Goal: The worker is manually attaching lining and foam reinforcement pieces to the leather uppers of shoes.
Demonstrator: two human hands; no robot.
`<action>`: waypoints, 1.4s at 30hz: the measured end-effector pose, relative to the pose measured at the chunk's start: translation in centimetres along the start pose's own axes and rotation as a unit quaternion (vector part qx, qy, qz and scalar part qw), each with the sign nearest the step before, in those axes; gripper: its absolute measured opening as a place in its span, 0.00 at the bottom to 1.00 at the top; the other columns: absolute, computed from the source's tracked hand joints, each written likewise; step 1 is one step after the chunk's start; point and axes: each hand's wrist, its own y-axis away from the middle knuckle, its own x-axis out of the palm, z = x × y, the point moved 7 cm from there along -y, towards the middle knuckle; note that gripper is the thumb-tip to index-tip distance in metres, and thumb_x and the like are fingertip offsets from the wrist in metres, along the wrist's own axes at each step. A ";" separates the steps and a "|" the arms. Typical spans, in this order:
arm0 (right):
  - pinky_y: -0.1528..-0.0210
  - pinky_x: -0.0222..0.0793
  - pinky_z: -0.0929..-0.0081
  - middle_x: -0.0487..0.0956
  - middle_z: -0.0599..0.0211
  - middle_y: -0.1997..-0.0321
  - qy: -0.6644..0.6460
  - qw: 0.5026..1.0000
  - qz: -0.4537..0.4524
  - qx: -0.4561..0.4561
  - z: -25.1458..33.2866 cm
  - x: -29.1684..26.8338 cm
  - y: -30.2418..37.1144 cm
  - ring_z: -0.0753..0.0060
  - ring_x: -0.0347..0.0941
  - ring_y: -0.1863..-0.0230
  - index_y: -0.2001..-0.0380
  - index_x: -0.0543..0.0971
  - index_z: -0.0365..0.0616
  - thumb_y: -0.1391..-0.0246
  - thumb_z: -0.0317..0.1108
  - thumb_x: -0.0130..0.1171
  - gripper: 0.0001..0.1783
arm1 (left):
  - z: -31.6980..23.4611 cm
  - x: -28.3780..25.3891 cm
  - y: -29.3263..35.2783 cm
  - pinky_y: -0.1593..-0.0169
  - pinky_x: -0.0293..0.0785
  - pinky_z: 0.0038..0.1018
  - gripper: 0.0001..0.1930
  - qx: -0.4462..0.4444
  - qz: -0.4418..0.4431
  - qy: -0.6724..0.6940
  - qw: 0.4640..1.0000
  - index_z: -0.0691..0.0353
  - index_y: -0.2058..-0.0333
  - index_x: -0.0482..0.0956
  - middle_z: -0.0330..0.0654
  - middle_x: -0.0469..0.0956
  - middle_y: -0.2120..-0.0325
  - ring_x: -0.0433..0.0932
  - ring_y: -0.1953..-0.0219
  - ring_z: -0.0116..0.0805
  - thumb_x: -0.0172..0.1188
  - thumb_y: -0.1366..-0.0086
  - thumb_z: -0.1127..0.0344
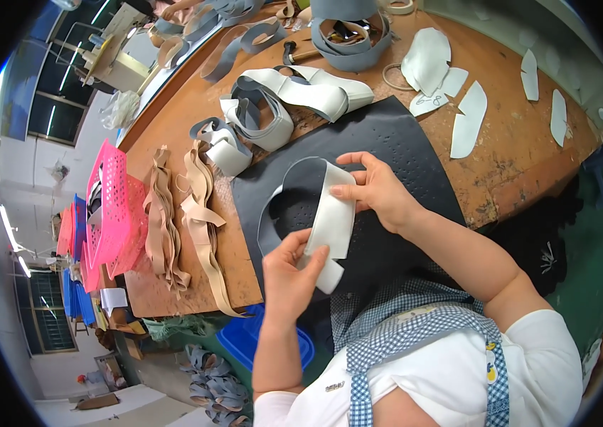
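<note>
Between my two hands a white strip with a dark grey back (332,226) is held up, curling round in a loop toward the left. My left hand (291,274) pinches its lower end, thumb on the white face, near a notch in the edge. Higher up, my right hand (374,191) grips the strip's right edge between thumb and fingers, with the index finger stretched out above. Under both hands lies a black perforated mat (415,167) on the brown wooden table (515,174).
Coiled white-and-grey strips (273,128) lie beyond the mat. Tan strip bundles (166,228) and a pink basket (113,206) are at the left. White cut pieces (469,119) lie at the far right, near a grey roll (351,53). A blue tub (234,341) sits below the table edge.
</note>
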 end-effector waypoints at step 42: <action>0.52 0.72 0.76 0.81 0.66 0.57 0.239 0.961 0.137 0.018 0.8 -0.1 6.9 0.81 0.75 0.56 0.49 0.75 0.33 0.40 0.31 0.65 0.19 | -0.5 4.4 -1.6 0.55 0.77 0.23 0.16 0.009 -0.031 0.253 0.967 0.71 0.50 0.74 0.45 0.84 0.61 0.82 0.60 0.27 0.65 0.35 0.75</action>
